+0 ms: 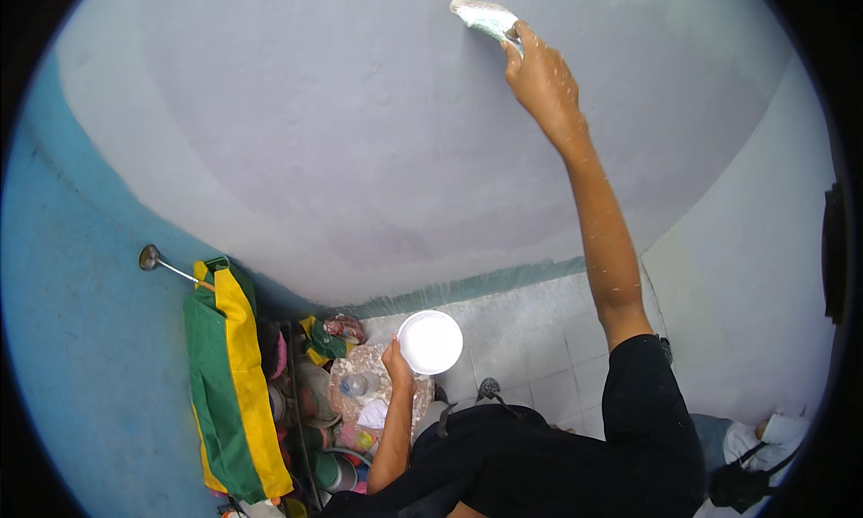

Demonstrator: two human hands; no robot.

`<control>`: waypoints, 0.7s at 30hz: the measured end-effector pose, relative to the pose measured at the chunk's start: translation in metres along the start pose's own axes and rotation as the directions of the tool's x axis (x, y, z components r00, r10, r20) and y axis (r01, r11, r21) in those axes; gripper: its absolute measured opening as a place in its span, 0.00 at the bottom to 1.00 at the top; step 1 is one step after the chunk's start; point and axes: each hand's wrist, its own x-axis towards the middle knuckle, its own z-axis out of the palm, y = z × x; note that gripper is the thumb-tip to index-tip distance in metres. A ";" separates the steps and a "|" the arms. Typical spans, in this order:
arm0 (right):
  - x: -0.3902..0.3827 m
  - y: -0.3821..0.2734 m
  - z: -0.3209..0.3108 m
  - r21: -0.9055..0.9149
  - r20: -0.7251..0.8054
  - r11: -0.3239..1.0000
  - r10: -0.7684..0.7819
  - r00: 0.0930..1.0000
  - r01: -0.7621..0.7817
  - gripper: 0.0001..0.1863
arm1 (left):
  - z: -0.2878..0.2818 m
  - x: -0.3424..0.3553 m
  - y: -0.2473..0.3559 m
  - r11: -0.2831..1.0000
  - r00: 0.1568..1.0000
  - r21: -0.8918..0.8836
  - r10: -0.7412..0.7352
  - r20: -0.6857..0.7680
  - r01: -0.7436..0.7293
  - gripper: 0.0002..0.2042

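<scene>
My right hand [539, 82] is raised high with its fingers closed round a wide paintbrush [481, 16], whose bristles look coated in pale paint and lie against the pale lilac-white wall [315, 113]. Small white flecks dot that forearm. Lower down, my left hand [397, 363] grips a round white bucket [431, 342] by its side; its inside looks uniformly white, probably with paint.
Left are a blue wall [81, 320], a ladle [149, 257], a green-and-yellow bag [234, 383] and a rack crowded with kitchenware [328, 473]. A speckled surface [351, 397] holds a plastic bottle [353, 385]. Grey floor tiles [521, 347] show below; clothing [746, 442] lies lower right.
</scene>
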 end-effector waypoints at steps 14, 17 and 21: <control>-0.245 0.111 0.202 -0.039 0.469 0.978 0.200 0.860 -0.206 0.20 | -0.021 0.000 0.008 0.997 0.997 0.073 0.044 -0.065 -0.040 0.18; -0.228 0.113 0.197 -0.030 0.510 0.990 0.133 0.850 -0.137 0.17 | -0.017 0.001 0.011 0.998 0.998 0.050 0.038 -0.054 -0.035 0.18; -0.143 0.085 0.161 -0.031 0.465 0.999 0.009 0.885 0.006 0.08 | -0.015 -0.002 0.008 0.997 0.999 0.057 0.048 0.007 -0.048 0.17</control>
